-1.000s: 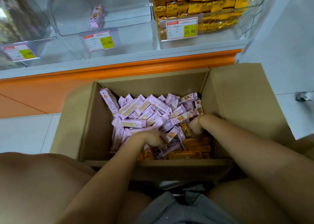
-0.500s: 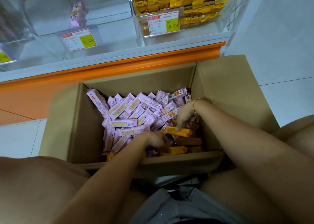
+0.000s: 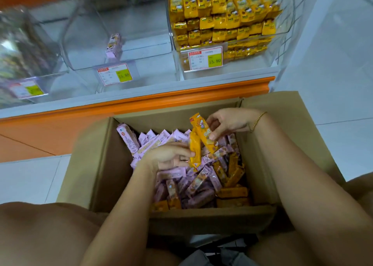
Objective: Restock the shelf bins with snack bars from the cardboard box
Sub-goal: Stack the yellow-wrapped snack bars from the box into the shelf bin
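An open cardboard box [image 3: 94, 164] sits on the floor between my knees, filled with pink snack bars [image 3: 153, 140] and orange snack bars [image 3: 232, 192]. My right hand [image 3: 228, 122] pinches an orange bar [image 3: 201, 130] lifted above the box. My left hand [image 3: 167, 156] holds a second orange bar [image 3: 194, 152] upright just below it. Above, a clear bin [image 3: 282, 29] is stacked with yellow bars [image 3: 218, 13]. The middle clear bin [image 3: 84, 49] holds only a few pink bars [image 3: 114, 45].
An orange shelf edge [image 3: 161, 100] runs just behind the box. Price tags [image 3: 204, 58] hang on the bin fronts. A third bin [image 3: 24, 49] stands at the left. White floor tiles [image 3: 343, 84] lie to the right. My bare knees flank the box.
Both hands have come up out of the pile, each now holding an orange bar. The view has tilted up toward the shelf bins.
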### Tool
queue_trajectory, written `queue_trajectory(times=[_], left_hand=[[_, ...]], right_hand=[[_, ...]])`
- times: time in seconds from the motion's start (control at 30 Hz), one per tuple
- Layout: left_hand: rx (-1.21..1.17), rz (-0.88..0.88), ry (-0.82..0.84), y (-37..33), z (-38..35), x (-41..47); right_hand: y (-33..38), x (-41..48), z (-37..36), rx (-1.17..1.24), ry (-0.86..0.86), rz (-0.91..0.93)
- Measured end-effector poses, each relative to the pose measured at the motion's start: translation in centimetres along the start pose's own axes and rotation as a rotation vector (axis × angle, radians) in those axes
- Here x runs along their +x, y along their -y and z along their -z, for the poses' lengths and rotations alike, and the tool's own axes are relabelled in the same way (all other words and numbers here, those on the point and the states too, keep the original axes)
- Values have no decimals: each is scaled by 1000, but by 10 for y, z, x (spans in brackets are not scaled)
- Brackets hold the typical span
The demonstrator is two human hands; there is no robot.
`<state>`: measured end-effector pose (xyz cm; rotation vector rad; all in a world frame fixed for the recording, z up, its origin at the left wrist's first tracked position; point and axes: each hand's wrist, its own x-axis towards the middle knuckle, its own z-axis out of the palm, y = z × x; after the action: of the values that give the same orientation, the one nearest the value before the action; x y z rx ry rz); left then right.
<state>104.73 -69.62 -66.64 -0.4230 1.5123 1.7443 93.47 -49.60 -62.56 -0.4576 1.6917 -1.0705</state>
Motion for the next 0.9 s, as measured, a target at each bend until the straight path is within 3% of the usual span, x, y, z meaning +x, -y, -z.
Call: queue_trajectory(times=[0.13,0.4,0.63,0.77,0.9], left_hand=[[-110,-204,-108,-21,7,-12],[174,-495,-363,-73,-24,-48],[31,-652,-286,-97,-38,-69],[118,-766,-325,-126,-47,-76],[189,-842,-371,-155,-54,-78]], right_hand=[[17,-10,4,69,-58,171],[52,-36,3,59,-263,402],[78,-49,-1,-104,-446,482],[93,-61,5,-115,-671,568],[106,-80,15,-88,-676,634]])
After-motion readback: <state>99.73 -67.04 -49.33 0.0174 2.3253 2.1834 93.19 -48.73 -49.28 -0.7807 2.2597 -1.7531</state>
